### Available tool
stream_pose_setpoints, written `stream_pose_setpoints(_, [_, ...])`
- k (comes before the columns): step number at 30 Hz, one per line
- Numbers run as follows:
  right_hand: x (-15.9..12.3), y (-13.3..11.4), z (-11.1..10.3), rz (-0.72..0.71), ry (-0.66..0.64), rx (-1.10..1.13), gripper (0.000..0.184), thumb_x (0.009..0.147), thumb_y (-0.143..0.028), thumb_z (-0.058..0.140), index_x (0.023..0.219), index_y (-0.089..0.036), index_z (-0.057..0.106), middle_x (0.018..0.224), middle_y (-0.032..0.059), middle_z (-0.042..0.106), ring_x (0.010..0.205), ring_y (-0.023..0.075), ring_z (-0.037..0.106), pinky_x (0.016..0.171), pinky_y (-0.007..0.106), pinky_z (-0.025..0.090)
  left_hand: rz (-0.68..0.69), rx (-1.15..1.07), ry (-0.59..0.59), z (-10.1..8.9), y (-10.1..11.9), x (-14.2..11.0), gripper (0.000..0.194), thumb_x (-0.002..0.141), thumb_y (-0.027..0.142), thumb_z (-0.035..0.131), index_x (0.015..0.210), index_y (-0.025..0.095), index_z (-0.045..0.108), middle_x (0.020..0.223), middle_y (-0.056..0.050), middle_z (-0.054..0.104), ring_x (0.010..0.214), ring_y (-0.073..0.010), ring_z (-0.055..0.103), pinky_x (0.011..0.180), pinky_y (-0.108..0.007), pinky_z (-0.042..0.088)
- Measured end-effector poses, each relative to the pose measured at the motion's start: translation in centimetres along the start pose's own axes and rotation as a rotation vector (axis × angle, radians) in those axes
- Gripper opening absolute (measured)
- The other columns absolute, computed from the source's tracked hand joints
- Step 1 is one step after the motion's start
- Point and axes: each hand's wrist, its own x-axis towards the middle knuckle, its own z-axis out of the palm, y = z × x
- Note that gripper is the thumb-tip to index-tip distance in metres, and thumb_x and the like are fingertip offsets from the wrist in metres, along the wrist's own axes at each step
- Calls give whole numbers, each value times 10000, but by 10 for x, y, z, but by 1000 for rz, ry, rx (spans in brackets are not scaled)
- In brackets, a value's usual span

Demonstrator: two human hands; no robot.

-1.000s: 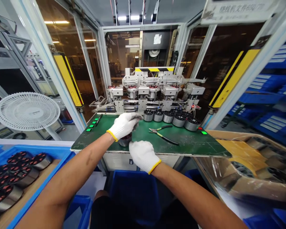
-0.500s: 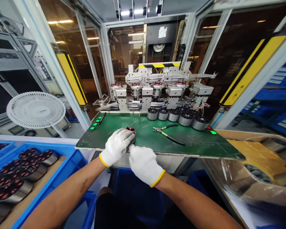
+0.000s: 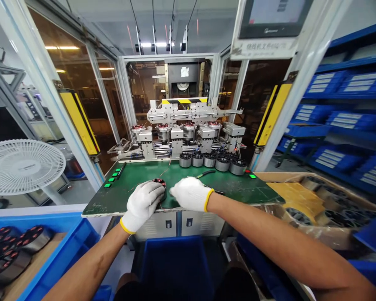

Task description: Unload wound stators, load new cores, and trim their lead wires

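Note:
My left hand (image 3: 145,202), in a white knit glove, is wrapped round a motor stator (image 3: 160,182) with copper-red windings. The stator rests at the front of the green worktop (image 3: 103,200), and the glove covers most of its side. To its right and slightly apart, my gloved right hand (image 3: 191,194) is closed, with its fingertips pinched toward the stator. Whatever those fingers hold is too small to make out. Behind the right hand lie diagonal cutting pliers (image 3: 206,173), their jaws hidden by the glove.
Several unwound stators (image 3: 222,163) stand along the worktop's back right. Beyond is a winding machine (image 3: 178,136) carrying wound stators. A blue bin (image 3: 78,234) with wound stators is at left, a cardboard box (image 3: 285,177) of cores at right. A white fan (image 3: 25,167) stands left.
My right hand has drawn away from the stator to the right and now covers much of the pliers. The left hand stays on the stator. The view has tilted up and turned right.

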Motion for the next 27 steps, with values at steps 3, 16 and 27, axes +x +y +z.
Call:
stream_pose_setpoints(3, [6, -17, 25, -54, 41, 243, 243, 899, -227, 442, 860, -165, 674, 820, 91, 678, 789, 211, 633, 660, 287, 441, -152, -63, -165, -14, 4, 19, 242, 891, 325, 482, 978, 254, 698, 1004, -36, 682, 911, -197, 628, 776, -317, 488])
stream_pose_setpoints(16, [-6, 32, -16, 204, 190, 831, 345, 905, -362, 423, 1149, -196, 601, 920, 37, 678, 566, 116, 572, 502, 217, 420, -156, -123, -136, -11, -4, 9, 312, 845, 336, 573, 1145, 269, 624, 1110, -45, 657, 1013, -215, 595, 893, -350, 439])
stream_pose_setpoints(27, [13, 10, 14, -26, -5, 341, 260, 864, -216, 472, 933, -222, 723, 777, 43, 676, 664, 154, 571, 561, 239, 325, -121, -92, -141, -6, -9, 13, 274, 872, 418, 540, 1054, 269, 678, 1065, -24, 688, 937, -198, 627, 820, -324, 451])
